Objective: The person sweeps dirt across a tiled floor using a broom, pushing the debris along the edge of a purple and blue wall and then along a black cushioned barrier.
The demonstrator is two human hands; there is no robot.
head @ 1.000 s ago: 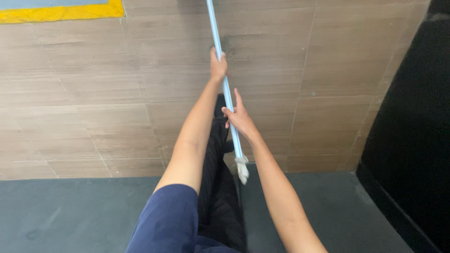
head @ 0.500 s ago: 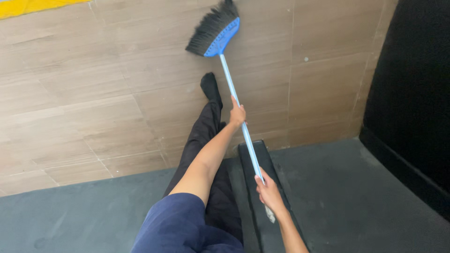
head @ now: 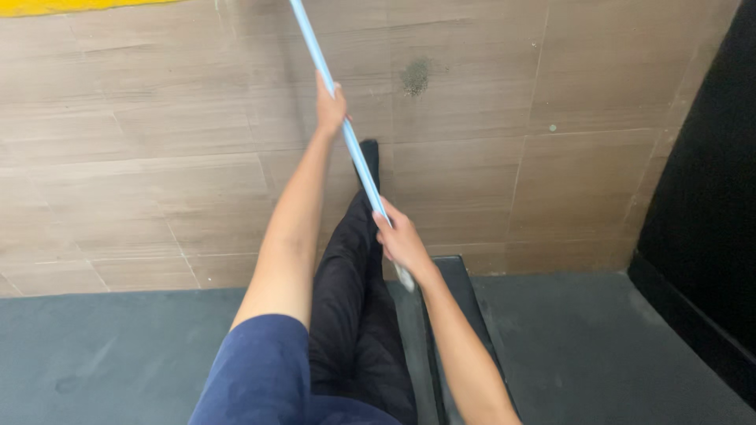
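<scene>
The left hand [head: 331, 106] is clenched round the pale blue broom handle [head: 346, 142] far up its length, arm stretched straight out away from the body. The right hand [head: 403, 242] grasps the same handle nearer its near end, fingers wrapped over it, with a short whitish tip of the handle showing just below the fist. Both grips are tight on the handle, the two hands well apart along it.

The handle runs on a slant from the near right up to the far left and leaves the frame at the top edge, so the broom's head is out of view. It passes above a leg in black trousers [head: 354, 315], stretched out far along the floor with the foot pointing away. A dark blue sleeve [head: 260, 370] covers the left upper arm at the near edge.

Under it all lies a floor of wood-look tiles [head: 157, 157] in brown. A small patch of dust [head: 415, 76] sits on the tiles to the right of the left hand. A yellow strip [head: 71, 6] shows at the far left corner. Nearer, the tiles give way to a dark grey mat [head: 598, 346], and a black wall [head: 709, 181] rises at the right.
</scene>
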